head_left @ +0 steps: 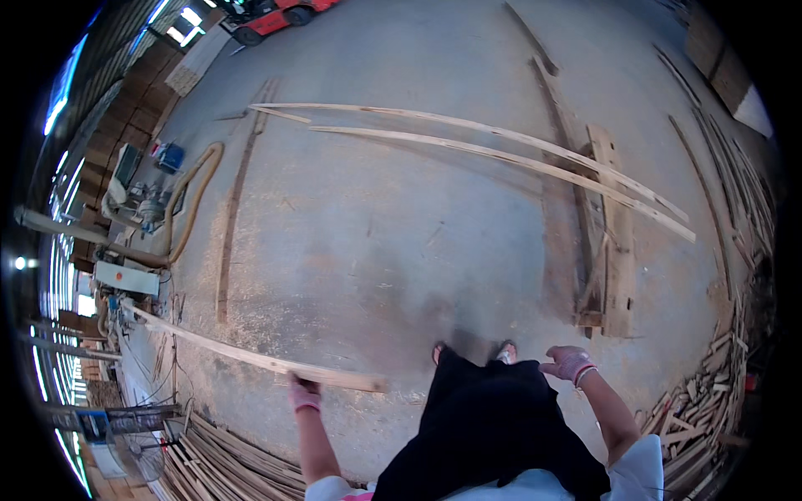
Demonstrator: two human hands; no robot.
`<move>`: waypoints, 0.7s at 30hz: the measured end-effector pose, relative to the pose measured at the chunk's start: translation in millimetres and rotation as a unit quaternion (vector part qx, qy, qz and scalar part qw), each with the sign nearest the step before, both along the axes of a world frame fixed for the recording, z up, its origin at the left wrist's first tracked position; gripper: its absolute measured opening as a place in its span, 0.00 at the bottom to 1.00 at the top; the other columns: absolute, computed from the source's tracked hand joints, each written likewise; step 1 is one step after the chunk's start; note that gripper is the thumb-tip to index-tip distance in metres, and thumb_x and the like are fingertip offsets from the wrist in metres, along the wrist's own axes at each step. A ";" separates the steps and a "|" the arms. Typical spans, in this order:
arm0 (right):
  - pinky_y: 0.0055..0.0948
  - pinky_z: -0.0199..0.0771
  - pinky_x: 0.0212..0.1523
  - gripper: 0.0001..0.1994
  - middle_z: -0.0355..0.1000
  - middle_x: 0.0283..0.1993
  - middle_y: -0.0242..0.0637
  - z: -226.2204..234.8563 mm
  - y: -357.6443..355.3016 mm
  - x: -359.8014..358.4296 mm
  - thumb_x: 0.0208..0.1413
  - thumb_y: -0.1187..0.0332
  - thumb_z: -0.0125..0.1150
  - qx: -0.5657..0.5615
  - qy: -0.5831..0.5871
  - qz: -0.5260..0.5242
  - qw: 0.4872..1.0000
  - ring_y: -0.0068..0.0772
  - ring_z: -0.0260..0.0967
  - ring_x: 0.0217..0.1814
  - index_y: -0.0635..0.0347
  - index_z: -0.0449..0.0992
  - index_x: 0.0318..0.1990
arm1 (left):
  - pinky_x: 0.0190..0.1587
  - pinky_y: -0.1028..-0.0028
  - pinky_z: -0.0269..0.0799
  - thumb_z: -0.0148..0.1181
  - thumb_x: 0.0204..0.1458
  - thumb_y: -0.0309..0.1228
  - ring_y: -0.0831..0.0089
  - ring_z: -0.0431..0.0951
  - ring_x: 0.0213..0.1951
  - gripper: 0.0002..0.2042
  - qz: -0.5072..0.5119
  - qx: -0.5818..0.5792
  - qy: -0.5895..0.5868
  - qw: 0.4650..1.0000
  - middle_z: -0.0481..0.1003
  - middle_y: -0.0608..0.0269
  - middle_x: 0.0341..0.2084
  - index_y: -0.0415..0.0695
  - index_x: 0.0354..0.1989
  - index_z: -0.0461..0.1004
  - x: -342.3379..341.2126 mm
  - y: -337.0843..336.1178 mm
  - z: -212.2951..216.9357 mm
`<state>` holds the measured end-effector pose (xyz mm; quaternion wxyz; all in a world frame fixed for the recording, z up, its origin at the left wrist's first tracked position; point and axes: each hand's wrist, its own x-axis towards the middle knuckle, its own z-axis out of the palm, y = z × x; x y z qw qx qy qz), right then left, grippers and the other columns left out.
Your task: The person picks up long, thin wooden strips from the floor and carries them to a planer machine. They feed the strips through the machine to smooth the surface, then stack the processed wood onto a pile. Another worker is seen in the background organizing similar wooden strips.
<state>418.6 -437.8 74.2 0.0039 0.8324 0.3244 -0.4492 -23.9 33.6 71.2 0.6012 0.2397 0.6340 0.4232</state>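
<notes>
Left hand (305, 394) grip closed on long wooden strip (251, 357) (gloved); right hand (568, 364) empty, loosely open.

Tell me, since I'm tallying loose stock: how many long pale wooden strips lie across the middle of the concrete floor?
2: upper long pale wooden strip and lower long pale wooden strip, side by side, right ends resting on a board. Edge piles may hide more.

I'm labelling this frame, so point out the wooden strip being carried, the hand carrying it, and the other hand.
wooden strip (251, 359), head view, middle of its length.
left hand (305, 394), head view, back of the glove gripping the strip.
right hand (566, 364), head view, back of the empty gloved hand.
</notes>
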 end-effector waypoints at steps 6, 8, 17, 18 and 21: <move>0.38 0.66 0.52 0.28 0.73 0.44 0.47 -20.9 5.1 34.7 0.48 0.43 0.50 0.058 0.085 -0.043 0.994 0.46 0.69 0.49 0.57 0.74 0.46 | 0.56 0.70 0.63 0.53 0.56 0.37 0.63 0.68 0.53 0.25 -0.025 0.276 0.437 0.856 0.66 0.50 0.53 0.32 0.58 0.59 111.9 -4.0 73.1; 0.39 0.66 0.51 0.28 0.73 0.44 0.47 -38.3 20.7 53.4 0.48 0.44 0.49 0.082 0.125 -0.050 0.988 0.47 0.69 0.49 0.58 0.74 0.45 | 0.56 0.71 0.62 0.53 0.56 0.33 0.65 0.68 0.52 0.24 -0.059 0.290 0.341 0.892 0.66 0.52 0.53 0.32 0.57 0.59 174.5 -14.4 72.0; 0.36 0.64 0.54 0.30 0.71 0.49 0.48 -63.0 98.8 200.4 0.48 0.43 0.51 0.104 0.056 -0.150 0.982 0.47 0.67 0.53 0.56 0.71 0.51 | 0.41 0.77 0.69 0.56 0.54 0.33 0.76 0.73 0.37 0.15 -0.313 0.068 0.145 0.936 0.74 0.62 0.37 0.41 0.47 0.71 353.7 3.8 -78.2; 0.36 0.63 0.55 0.30 0.71 0.49 0.47 -61.4 103.9 219.6 0.48 0.43 0.51 0.070 0.061 -0.149 0.984 0.46 0.66 0.54 0.55 0.71 0.51 | 0.38 0.78 0.69 0.56 0.53 0.36 0.77 0.73 0.34 0.14 -0.380 0.023 0.157 0.911 0.74 0.64 0.34 0.42 0.44 0.71 370.1 6.5 -89.3; 0.35 0.63 0.56 0.29 0.72 0.49 0.44 -55.6 111.0 277.1 0.47 0.43 0.52 0.032 0.050 -0.162 0.985 0.44 0.66 0.55 0.54 0.72 0.51 | 0.27 0.77 0.64 0.54 0.52 0.40 0.78 0.68 0.23 0.10 -0.439 -0.095 0.109 0.887 0.71 0.69 0.23 0.47 0.33 0.72 426.5 -1.2 -117.0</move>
